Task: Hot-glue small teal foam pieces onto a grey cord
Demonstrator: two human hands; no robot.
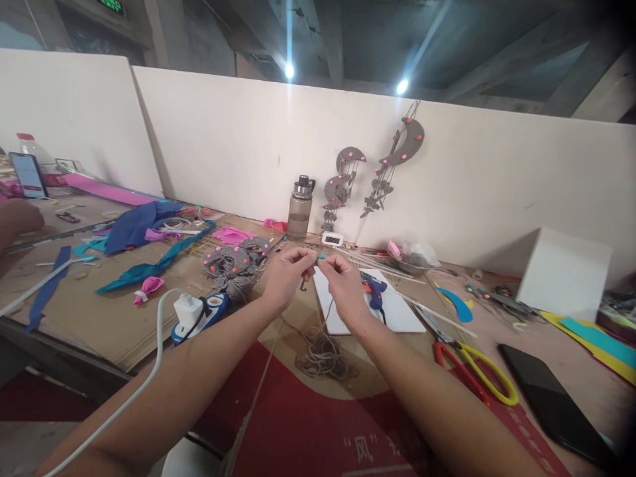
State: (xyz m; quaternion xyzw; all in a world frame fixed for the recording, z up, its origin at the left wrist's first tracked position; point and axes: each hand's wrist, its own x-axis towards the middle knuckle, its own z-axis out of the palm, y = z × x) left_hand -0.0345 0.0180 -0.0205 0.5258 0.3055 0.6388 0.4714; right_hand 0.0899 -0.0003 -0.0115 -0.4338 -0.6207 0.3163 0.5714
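Far left, another person's hand rests on the bench, apart from the work. Moving right: one white charger plug with its cable trailing near, then a pile of grey felt pieces dotted pink. Now the centre. The left hand pinches a small teal bead between thumb and forefinger, a dark hook hanging just below; its grip is narrow and closed on the bead. The right hand meets it fingertip to fingertip, pinching the grey cord. The cord runs down and toward the near edge, ending in one loose coil on the bench. Both hands sit equally close to the bead. Further right: one blue glue gun on a white board, one pair of scissors, one dark phone.
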